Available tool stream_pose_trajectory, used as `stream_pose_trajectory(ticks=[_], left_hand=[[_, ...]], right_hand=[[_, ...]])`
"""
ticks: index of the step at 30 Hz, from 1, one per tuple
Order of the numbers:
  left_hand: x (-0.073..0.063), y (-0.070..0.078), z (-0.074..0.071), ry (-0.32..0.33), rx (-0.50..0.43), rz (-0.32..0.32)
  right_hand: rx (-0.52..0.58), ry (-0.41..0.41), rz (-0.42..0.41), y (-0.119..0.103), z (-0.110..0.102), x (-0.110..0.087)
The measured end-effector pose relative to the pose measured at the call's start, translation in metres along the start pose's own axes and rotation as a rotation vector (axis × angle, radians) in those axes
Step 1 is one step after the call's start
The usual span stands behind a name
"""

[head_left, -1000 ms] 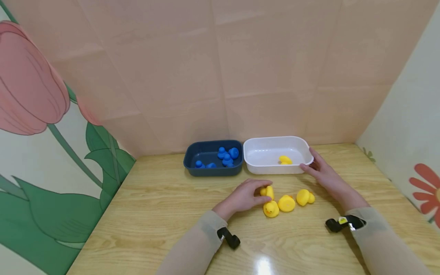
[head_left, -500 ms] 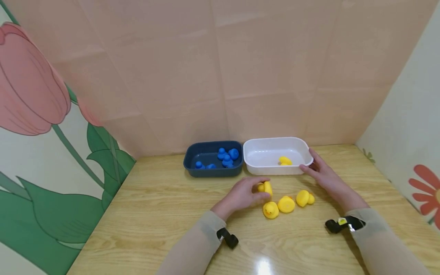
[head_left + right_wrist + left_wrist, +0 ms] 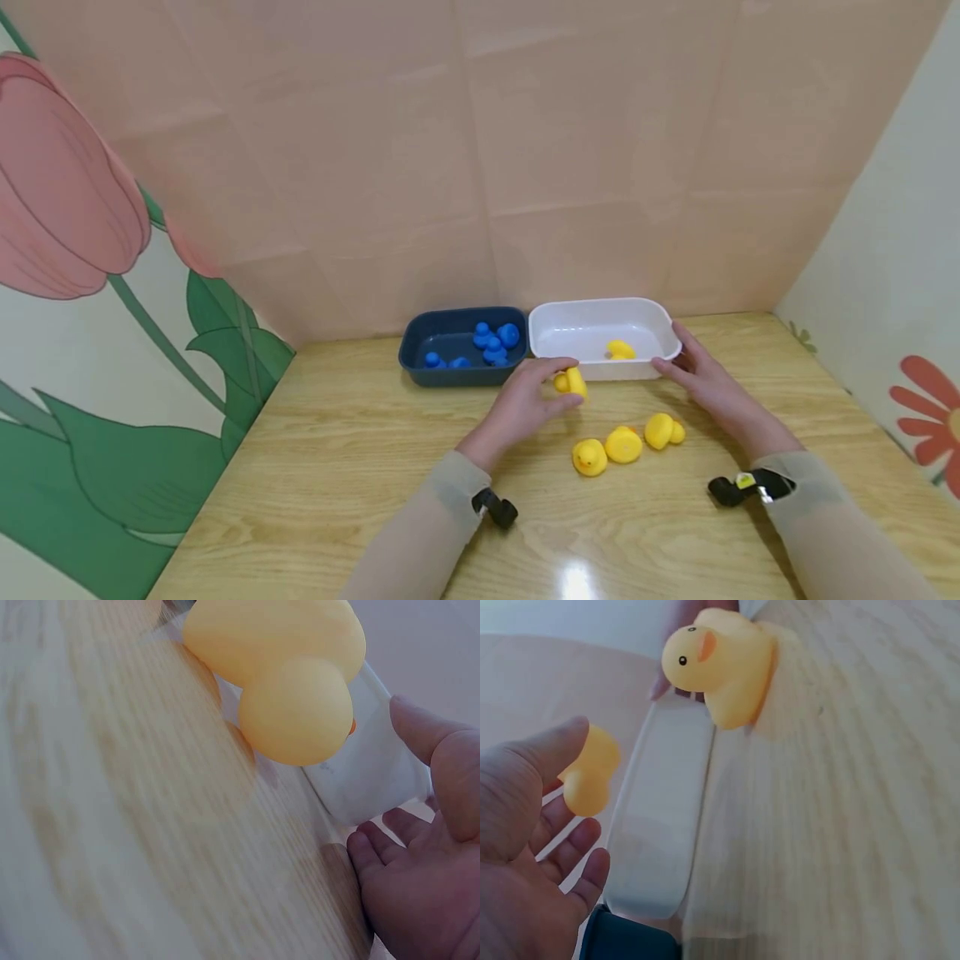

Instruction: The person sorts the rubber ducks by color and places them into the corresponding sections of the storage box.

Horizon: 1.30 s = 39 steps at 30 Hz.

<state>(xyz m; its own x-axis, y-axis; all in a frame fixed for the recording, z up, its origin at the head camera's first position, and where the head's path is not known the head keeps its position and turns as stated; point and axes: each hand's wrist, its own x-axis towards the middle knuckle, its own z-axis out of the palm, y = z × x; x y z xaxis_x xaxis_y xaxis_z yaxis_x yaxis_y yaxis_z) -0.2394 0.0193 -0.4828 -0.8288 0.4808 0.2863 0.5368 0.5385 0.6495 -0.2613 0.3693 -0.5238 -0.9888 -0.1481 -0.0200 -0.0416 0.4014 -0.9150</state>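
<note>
My left hand (image 3: pixel 522 406) pinches a yellow rubber duck (image 3: pixel 573 382) between thumb and fingers, just in front of the white tub (image 3: pixel 600 372) and above the table. In the left wrist view the same rubber duck (image 3: pixel 590 776) shows past the thumb, while the other fingers are spread. My right hand (image 3: pixel 708 385) holds the right end of the white tub, thumb at the front rim and fingers round the corner. One yellow duck (image 3: pixel 621 350) lies inside that tub. On the table sit three more: an upright duck (image 3: pixel 589 457), a tipped duck (image 3: pixel 623 445) and another tipped duck (image 3: pixel 664 431).
A dark blue tub (image 3: pixel 462 375) with several blue toys (image 3: pixel 495 350) stands left of the white one, side by side. Behind both rises a pinkish covered wall (image 3: pixel 480 167). The wooden table (image 3: pixel 315 467) stretches in front; a flowered wall (image 3: pixel 900 333) borders its right side.
My left hand has lifted the duck off the table, from behind the upright one, and carried it forward towards the white tub. The right hand has stayed at the tub's end.
</note>
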Motion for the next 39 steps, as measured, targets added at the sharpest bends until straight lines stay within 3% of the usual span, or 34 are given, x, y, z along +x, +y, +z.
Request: stream_pose_trajectory(ticks=[7, 14, 24, 34, 39], left_hand=[[0.014, 0.007, -0.006, 0.068, 0.047, 0.014], [0.026, 0.012, -0.008, 0.109, 0.047, -0.012], [0.046, 0.010, -0.005, 0.175, 0.094, -0.047], [0.059, 0.001, -0.001, 0.236, 0.113, -0.019], [0.065, -0.002, 0.001, 0.251, 0.120, -0.037]], right_hand=[[0.005, -0.003, 0.000, -0.001, 0.000, -0.001], [-0.023, -0.002, -0.007, -0.001, -0.001, -0.002], [-0.026, 0.008, -0.014, 0.001, -0.001, -0.002], [-0.020, 0.007, -0.005, 0.004, 0.000, 0.002], [-0.019, 0.007, -0.002, 0.003, -0.001, 0.001]])
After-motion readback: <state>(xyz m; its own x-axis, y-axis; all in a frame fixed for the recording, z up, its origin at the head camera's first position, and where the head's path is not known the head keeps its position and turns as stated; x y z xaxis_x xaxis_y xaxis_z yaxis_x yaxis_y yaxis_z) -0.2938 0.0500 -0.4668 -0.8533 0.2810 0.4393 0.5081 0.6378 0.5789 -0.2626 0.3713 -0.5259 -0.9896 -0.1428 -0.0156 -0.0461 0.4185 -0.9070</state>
